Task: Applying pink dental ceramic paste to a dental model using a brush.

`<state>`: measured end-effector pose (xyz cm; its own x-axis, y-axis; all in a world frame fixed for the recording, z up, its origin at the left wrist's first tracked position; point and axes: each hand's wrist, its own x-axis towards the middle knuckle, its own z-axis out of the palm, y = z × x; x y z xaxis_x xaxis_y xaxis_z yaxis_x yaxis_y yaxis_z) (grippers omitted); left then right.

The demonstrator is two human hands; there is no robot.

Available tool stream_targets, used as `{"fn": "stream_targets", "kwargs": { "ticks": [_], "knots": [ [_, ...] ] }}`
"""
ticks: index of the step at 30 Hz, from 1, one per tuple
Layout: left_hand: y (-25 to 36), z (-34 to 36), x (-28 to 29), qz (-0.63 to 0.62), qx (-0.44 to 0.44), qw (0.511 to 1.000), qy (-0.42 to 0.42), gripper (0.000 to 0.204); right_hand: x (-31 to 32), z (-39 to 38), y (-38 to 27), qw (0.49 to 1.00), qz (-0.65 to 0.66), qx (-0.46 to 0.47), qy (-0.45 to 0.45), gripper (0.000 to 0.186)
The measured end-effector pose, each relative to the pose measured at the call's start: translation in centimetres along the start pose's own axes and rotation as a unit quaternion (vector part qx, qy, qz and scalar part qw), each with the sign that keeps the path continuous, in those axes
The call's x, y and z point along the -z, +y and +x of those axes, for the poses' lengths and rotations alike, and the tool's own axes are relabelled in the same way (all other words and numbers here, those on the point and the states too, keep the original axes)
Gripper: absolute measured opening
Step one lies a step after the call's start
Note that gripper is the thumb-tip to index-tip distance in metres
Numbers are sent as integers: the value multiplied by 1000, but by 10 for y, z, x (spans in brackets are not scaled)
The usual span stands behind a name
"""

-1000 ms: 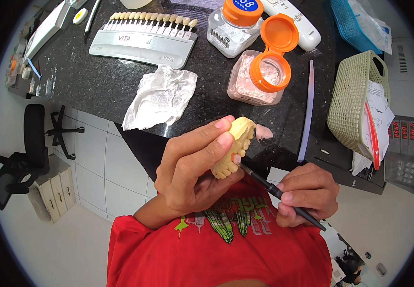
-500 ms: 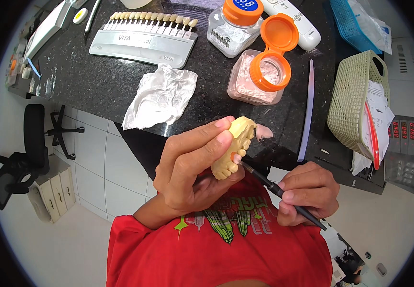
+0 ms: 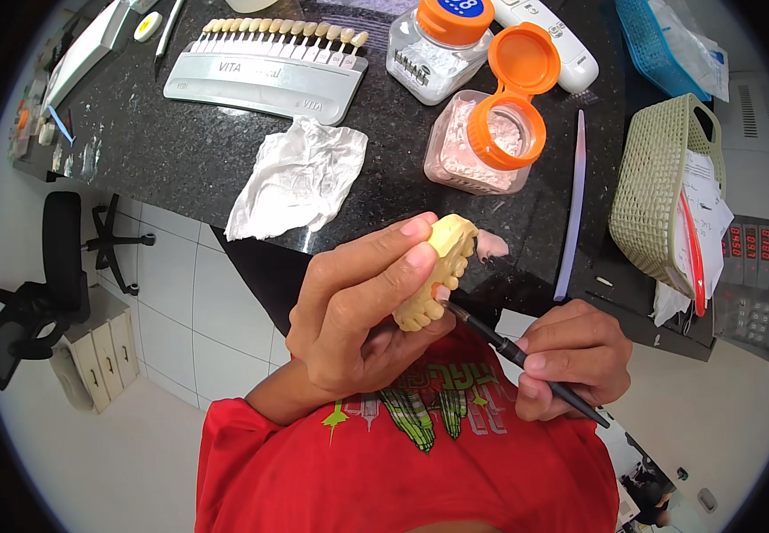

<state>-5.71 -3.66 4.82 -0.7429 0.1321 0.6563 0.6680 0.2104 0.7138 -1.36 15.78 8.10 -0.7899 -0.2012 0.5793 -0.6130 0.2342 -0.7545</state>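
Note:
My left hand (image 3: 362, 306) is closed around a yellow plaster dental model (image 3: 446, 253), its row of teeth turned to the right. On the model, a small whitish-pink tooth (image 3: 442, 292) sits beside an orange-red patch. Pinched in my right hand (image 3: 575, 360) is a slim black brush (image 3: 509, 349), slanting up and left. Its fine tip is close to the whitish tooth; whether it touches I cannot tell. Behind the model, a lump of pinkish paste (image 3: 491, 245) lies on the dark worktop (image 3: 384, 191).
An open jar of pink powder (image 3: 455, 151), a jar of white powder (image 3: 424, 67) and a tooth shade guide (image 3: 264, 80) stand further back. Crumpled white tissue (image 3: 295, 182) lies left. To the right are a pale purple strip (image 3: 571, 209) and a woven basket (image 3: 655, 191) with papers.
The brush tip has drawn back slightly from the whitish tooth, down and to the right. Both hands keep their grip and have barely moved.

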Motion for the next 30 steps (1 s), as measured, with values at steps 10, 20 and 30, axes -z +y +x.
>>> {"fn": "stream_targets", "kwargs": {
  "ticks": [10, 20, 30],
  "knots": [
    [0, 0, 2, 23, -3, 1000, -13, 41, 0, -3, 0, 1000, 0, 1, 1, 26],
    [-1, 1, 5, 34, -17, 998, -46, 37, -2, 0, 0, 1000, -1, -1, 2, 24],
    [1, 1, 5, 36, -5, 998, -45, 37, -2, 1, 0, 1000, -1, 0, 7, 21]
  ]
}}
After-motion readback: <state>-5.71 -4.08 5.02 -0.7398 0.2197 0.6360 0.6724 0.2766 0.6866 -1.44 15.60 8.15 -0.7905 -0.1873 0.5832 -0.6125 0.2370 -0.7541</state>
